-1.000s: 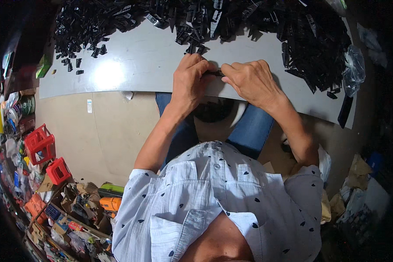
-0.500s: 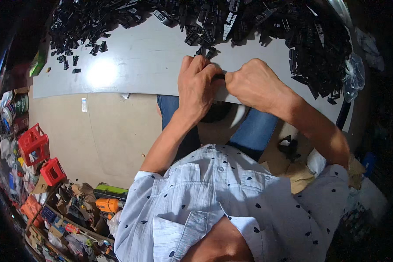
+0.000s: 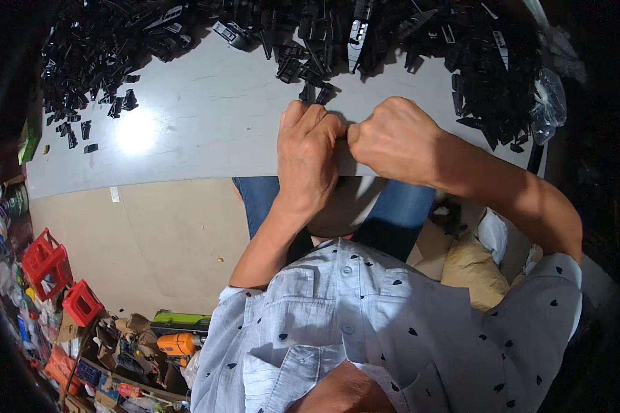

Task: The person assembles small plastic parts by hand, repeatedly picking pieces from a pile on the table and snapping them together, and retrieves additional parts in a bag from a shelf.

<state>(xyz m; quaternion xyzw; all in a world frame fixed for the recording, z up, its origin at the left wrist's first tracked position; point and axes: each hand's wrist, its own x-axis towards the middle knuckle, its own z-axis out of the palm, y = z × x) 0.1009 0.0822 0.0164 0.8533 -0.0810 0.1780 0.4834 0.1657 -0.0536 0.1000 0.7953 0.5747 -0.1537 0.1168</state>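
My left hand [image 3: 308,155] and my right hand [image 3: 396,141] meet over the front part of the light grey table [image 3: 207,131]. Both are closed, with the right in a fist and its thumb side against the fingertips of the left. A small dark bit of a black plastic part [image 3: 341,133] shows between them; the rest is covered by my fingers. Just beyond my left fingertips are small black plastic pieces [image 3: 325,94], at the near end of a large heap of black plastic parts [image 3: 317,34]. What my right fingers grip is hidden.
More small black pieces [image 3: 122,103] lie at the table's left. A clear plastic bag [image 3: 550,103] hangs at its right edge. On the floor at left are red plastic crates [image 3: 47,265], an orange tool [image 3: 177,344] and boxes of clutter. A yellowish sack [image 3: 475,272] lies at right.
The whole view has shifted, so the table sits lower in it. My right elbow has swung outward, and the hands have drawn closer together, covering more of the dark part between them.
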